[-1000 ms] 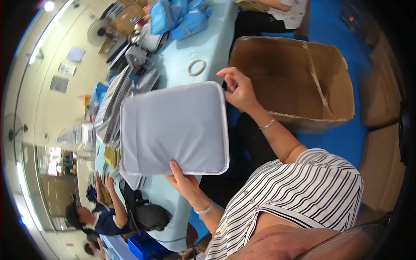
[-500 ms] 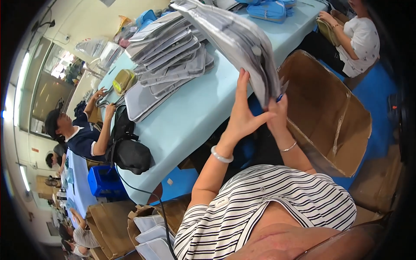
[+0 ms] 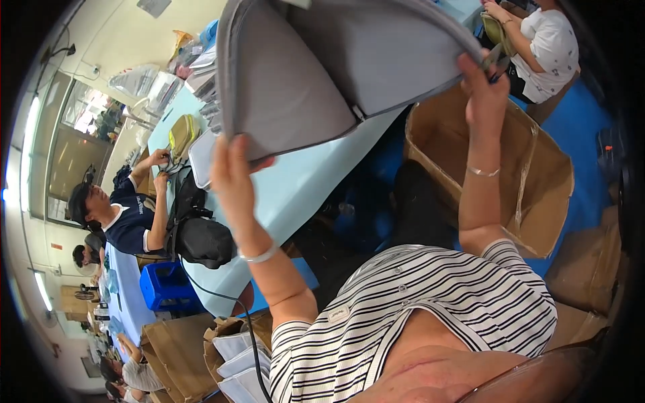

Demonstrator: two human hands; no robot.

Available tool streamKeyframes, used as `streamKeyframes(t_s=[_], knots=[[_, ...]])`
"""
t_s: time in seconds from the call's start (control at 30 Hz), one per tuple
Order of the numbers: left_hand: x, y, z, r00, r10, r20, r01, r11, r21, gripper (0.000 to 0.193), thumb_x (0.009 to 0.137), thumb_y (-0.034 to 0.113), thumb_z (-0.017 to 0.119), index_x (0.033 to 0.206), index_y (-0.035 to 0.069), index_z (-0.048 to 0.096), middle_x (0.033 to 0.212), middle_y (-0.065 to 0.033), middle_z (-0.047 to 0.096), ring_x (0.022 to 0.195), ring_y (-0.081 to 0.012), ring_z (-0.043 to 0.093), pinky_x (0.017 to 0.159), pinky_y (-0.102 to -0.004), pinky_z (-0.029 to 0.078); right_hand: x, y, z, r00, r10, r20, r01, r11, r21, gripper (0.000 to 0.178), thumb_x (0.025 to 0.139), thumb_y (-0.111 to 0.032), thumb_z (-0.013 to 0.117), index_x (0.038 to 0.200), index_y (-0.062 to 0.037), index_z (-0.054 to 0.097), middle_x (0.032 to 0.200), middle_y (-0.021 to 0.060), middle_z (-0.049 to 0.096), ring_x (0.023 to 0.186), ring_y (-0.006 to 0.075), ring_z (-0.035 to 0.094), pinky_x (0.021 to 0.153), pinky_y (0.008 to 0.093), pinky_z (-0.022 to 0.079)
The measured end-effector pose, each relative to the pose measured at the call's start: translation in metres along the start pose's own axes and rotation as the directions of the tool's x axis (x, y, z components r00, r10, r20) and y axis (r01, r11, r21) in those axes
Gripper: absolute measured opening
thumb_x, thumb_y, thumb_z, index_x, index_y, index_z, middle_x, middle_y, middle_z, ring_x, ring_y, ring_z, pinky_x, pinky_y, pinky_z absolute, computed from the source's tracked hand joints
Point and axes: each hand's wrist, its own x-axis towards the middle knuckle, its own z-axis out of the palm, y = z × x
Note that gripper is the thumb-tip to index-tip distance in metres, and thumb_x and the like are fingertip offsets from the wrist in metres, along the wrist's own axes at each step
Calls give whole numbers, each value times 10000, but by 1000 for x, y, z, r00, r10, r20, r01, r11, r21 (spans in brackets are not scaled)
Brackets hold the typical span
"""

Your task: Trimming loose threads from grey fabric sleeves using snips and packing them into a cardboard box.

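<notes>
Spanning upper-centre frame, opened grey fabric sleeve (image 3: 396,57) lies crosswise between left hand (image 3: 232,171), gripping its lower-left edge, and well-separated right hand (image 3: 485,97), gripping its right edge.

The left hand (image 3: 232,168) and right hand (image 3: 485,87) hold a grey pouch (image 3: 383,67) wide open by the table (image 3: 295,181). The right hand, near a carton (image 3: 547,191), also holds snips (image 3: 493,58).

Bright tube lights (image 3: 30,134) at left; edges curved, corners black.

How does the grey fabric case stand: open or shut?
Open: the grey fabric case has its two panels spread apart, their inner faces showing.
</notes>
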Motion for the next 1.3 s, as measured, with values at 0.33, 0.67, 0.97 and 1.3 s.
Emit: streamKeyframes(t_s=[0.33, 0.67, 0.97, 1.3], knots=[[9, 23, -91, 873, 480, -88, -367, 764, 531, 207, 896, -3, 535, 1073, 1, 641, 914, -105, 680, 822, -151, 655, 698, -243, 519, 78, -22, -32, 563, -686, 461, 826, 476, -302, 194, 849, -39, 595, 1019, 40, 645, 1047, 73, 627, 879, 125, 578, 765, 239, 455], [-144, -48, -115, 822, 568, -38, -362, 572, 736, 301, 924, 209, 529, 1072, -44, 599, 1050, -183, 634, 989, -355, 612, 868, -447, 488, -37, 47, -63, 845, 161, 511, 83, 903, -422, 242, 776, 60, 578, 995, -4, 659, 923, 49, 659, 880, 112, 589, 809, 253, 456], [-232, -99, -82, 997, -74, -10, 59, 703, 709, 468, 622, -141, 564, 1054, 39, 596, 1173, -114, 578, 1177, -317, 498, 988, -403, 402, -107, 105, -88, 672, 589, 449, -375, 793, -480, 419, 781, 85, 473, 1154, -52, 605, 888, -26, 599, 724, 35, 471, 666, 150, 363], [-229, -56, -54, 988, -146, 49, 39, 548, 835, 486, 692, 10, 701, 1151, 114, 581, 1329, -129, 429, 1275, -365, 349, 1031, -468, 329, -109, 131, -116, 348, 877, 333, -924, 381, -38, 249, 922, -233, 550, 1094, -53, 556, 614, -86, 425, 438, 2, 325, 409, 171, 235]])
